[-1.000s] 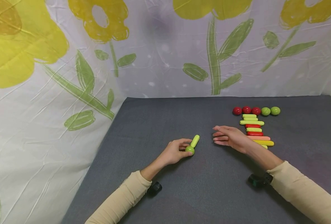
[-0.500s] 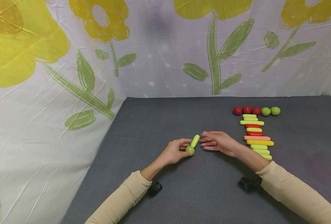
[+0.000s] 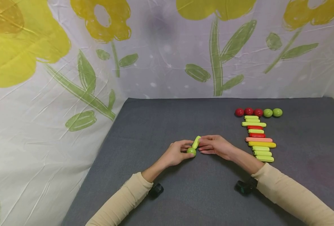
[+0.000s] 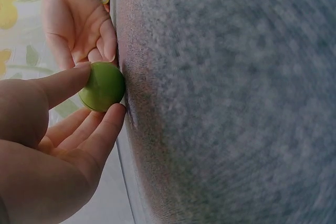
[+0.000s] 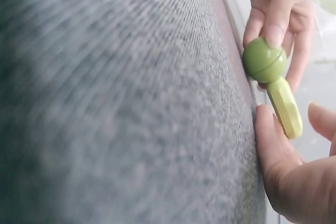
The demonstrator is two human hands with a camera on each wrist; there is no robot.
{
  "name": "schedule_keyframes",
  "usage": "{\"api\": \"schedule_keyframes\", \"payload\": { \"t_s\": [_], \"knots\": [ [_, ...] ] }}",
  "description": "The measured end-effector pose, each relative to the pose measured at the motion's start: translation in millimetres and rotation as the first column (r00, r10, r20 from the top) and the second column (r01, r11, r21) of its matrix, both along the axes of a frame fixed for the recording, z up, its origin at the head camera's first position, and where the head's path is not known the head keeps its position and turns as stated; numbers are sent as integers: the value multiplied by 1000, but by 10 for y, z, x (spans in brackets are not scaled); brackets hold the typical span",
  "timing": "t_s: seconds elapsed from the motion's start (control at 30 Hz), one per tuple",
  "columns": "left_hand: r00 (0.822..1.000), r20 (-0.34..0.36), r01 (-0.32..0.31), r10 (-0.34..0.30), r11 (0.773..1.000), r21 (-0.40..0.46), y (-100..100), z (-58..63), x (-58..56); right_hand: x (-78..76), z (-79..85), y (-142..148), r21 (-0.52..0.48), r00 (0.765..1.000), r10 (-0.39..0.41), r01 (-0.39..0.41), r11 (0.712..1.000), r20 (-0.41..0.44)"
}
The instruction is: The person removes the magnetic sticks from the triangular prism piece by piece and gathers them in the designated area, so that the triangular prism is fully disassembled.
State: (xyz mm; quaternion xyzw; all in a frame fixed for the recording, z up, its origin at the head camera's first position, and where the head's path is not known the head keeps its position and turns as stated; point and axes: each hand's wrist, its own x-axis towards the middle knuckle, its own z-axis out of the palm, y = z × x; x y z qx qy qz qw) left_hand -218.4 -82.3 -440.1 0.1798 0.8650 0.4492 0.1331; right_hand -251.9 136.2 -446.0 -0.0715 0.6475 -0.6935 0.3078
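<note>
My left hand (image 3: 176,153) pinches a green ball (image 3: 191,152) between thumb and fingers, low over the dark tabletop. A light-green ribbed stick (image 5: 285,108) is joined to the ball and tilts away from it. Around the stick's free end is my right hand (image 3: 216,146). In the right wrist view, its thumb (image 5: 324,121) stands apart from the fingers, with the stick's tip between them and a gap showing at the thumb. The left wrist view shows the ball (image 4: 105,86) held between thumb and fingertips, and there the stick is hidden.
At the back right, red balls (image 3: 249,111) and green balls (image 3: 277,112) lie in a row. In front of them, a column of green, red, pink and yellow sticks (image 3: 261,144) runs toward me, right of my right hand. A flowered cloth (image 3: 161,62) hangs behind the table (image 3: 155,119).
My right hand has moved left, from beside the column of sticks to the stick on the green ball. The left hand has kept its place and its hold.
</note>
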Motion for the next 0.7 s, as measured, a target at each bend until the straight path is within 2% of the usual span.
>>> {"api": "schedule_keyframes", "payload": {
  "t_s": [0.23,0.7],
  "knots": [
    [1000,7,-5,5,1000,-6,13,17,-4,-38,-37,-76,58,999,-23,25,998,-28],
    [1000,-9,-1,1,1000,-16,6,19,-8,-66,-43,-161,133,998,-57,59,989,-25]
  ]
}}
